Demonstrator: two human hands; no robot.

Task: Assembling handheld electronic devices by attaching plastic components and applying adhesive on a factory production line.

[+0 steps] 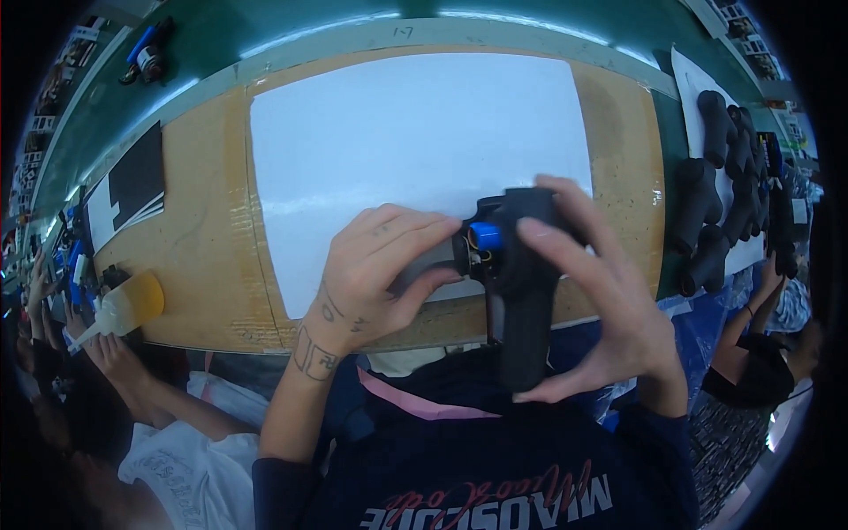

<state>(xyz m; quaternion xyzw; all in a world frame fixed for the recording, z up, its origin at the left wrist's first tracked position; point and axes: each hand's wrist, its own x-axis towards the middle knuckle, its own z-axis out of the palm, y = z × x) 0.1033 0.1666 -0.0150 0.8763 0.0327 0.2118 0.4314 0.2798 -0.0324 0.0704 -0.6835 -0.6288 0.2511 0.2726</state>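
Observation:
My right hand [609, 291] is closed round a black handheld device with a thick handle [527, 340], which looks like a massage gun housing. Its fingers lie on the head and its thumb is at the handle's lower end. At the open side of the housing a blue part [484, 235] and some thin wires show. My left hand [380, 256] pinches a dark grey rounded piece [433, 261] against that opening; the fingers cover much of it. Both pieces are held above the near edge of a white sheet [415, 141].
Several black housings [698, 203] lie at the right. Further left are black and white cards [132, 181] and a bottle of yellowish liquid [137, 303] near a co-worker's hand [110, 353]. A blue and black object [148, 55] lies at the far left. Another person's arm [751, 305] shows at right.

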